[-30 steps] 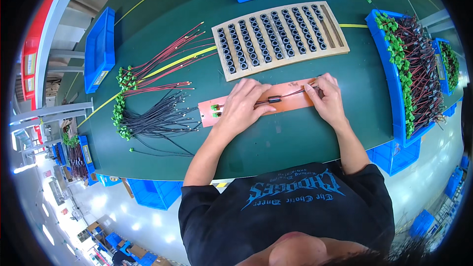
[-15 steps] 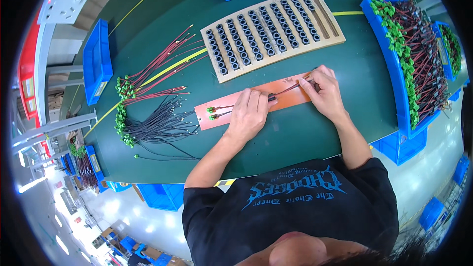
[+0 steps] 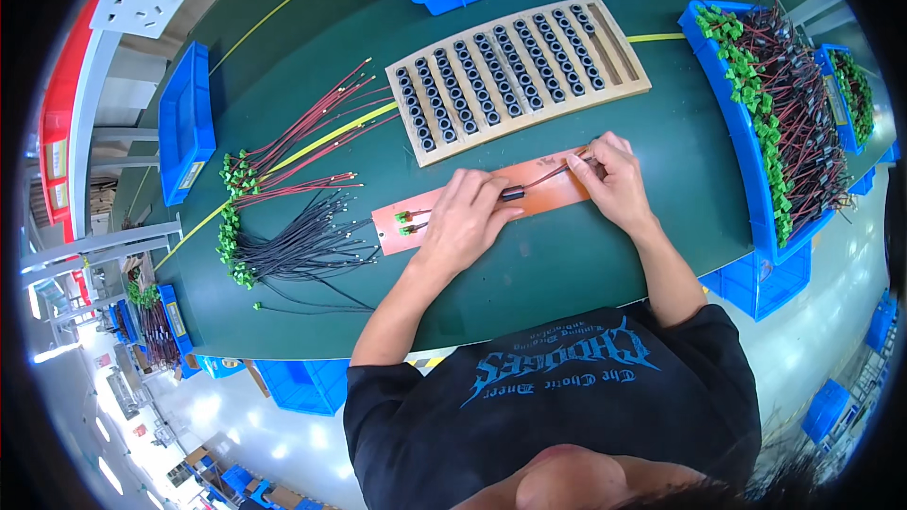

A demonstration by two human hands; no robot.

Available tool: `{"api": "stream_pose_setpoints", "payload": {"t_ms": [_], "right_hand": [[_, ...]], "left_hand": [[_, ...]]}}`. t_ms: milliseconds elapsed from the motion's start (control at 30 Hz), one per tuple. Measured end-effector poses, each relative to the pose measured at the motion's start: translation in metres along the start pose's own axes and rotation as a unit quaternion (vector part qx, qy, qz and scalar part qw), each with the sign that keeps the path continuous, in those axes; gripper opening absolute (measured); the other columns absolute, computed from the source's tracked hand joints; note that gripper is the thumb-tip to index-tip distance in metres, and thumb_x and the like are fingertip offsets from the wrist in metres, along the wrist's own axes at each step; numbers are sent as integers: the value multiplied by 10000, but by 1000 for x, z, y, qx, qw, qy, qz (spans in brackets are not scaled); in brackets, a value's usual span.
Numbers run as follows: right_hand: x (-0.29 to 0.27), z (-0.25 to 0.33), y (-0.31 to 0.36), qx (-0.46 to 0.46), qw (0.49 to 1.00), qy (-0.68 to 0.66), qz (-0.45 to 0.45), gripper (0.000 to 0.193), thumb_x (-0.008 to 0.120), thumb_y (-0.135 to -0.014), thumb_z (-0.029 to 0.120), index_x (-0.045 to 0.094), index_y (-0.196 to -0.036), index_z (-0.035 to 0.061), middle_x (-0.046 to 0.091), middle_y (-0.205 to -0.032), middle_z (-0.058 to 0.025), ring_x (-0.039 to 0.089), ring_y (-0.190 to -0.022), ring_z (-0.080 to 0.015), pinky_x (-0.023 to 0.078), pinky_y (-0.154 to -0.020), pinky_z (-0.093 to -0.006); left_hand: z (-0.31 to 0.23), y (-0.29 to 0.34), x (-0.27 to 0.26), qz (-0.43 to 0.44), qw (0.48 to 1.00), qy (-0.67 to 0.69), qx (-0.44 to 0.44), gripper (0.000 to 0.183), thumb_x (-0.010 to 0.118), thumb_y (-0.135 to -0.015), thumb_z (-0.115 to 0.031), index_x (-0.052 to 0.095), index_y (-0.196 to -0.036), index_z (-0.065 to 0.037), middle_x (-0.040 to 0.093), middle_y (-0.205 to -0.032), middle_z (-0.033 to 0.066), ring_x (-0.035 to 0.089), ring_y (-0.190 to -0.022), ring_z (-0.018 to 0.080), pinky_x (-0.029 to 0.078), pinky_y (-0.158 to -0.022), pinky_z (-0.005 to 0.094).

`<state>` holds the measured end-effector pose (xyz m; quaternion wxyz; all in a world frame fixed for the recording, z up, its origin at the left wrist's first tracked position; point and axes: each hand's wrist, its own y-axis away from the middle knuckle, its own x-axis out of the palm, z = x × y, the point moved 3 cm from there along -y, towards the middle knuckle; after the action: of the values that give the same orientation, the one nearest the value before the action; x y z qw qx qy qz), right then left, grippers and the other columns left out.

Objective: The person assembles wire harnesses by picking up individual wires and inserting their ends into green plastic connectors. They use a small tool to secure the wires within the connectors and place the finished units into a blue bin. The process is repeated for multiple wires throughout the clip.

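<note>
An orange strip board lies slantwise on the green table. Along it runs a red and black wire pair with green connectors at its left end. A black cylindrical sleeve surrounds the wires near the board's middle. My left hand rests across wires and board, its thumb spread from the fingers beside the sleeve; it hides part of the wires. At the board's right end, my right hand pinches the wires, whose tips are hidden by the fingers.
A wooden rack with rows of black ring-ended sleeves stands beyond the board. Loose red wires and black wires with green connectors lie left. A blue bin of wire assemblies stands right. More blue bins line the table.
My left hand has shifted slightly left and loosened, exposing more of the black sleeve. My right hand keeps its pinch at the board's right end. The whole view has shifted slightly.
</note>
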<state>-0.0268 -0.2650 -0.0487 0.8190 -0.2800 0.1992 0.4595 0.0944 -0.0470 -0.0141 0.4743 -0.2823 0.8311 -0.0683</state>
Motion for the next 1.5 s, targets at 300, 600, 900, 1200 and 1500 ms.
{"api": "stream_pose_setpoints", "payload": {"t_ms": [300, 600, 900, 1200, 1500], "right_hand": [[-3, 88, -21, -232, 951, 181, 95, 639, 833, -796, 503, 668, -1248, 83, 584, -1188, -99, 545, -1195, -310, 360, -1114, -566], [45, 112, -59, -460, 788, 266, 312, 231, 645, -934, 283, 618, -830, 78, 673, -756, -56, 655, -804, -218, 463, -777, -373], [57, 109, -83, -525, 706, 256, 400, 270, 669, -928, 309, 598, -781, 94, 647, -645, -45, 648, -641, -233, 479, -703, -362], [39, 115, -84, -530, 726, 228, 374, 249, 679, -914, 311, 591, -810, 102, 605, -680, -18, 639, -708, -207, 475, -712, -381], [-38, 88, -81, -454, 817, 287, 210, 93, 677, -817, 186, 630, -881, 137, 546, -838, -2, 594, -853, -183, 459, -811, -367]], "left_hand": [[20, 26, 9, -61, 998, 13, -28, 233, 817, -806, -6, 667, -985, -6, 645, -966, 130, 623, -889, 343, 514, -787, 423], [24, 38, -5, -77, 986, 131, -63, 156, 753, -895, -43, 679, -1031, -24, 669, -882, 135, 668, -861, 339, 539, -763, 448], [39, 44, 0, -68, 992, 94, -48, 34, 688, -918, -47, 676, -949, -38, 638, -835, 110, 614, -819, 303, 466, -729, 437], [28, 40, -4, -81, 993, 85, -18, 79, 714, -878, -38, 688, -952, -30, 661, -854, 114, 622, -798, 300, 482, -736, 433], [22, 18, -13, 1, 960, 228, -160, 356, 676, -1010, -129, 649, -1351, -27, 730, -998, 116, 685, -854, 208, 562, -780, 350]]}}
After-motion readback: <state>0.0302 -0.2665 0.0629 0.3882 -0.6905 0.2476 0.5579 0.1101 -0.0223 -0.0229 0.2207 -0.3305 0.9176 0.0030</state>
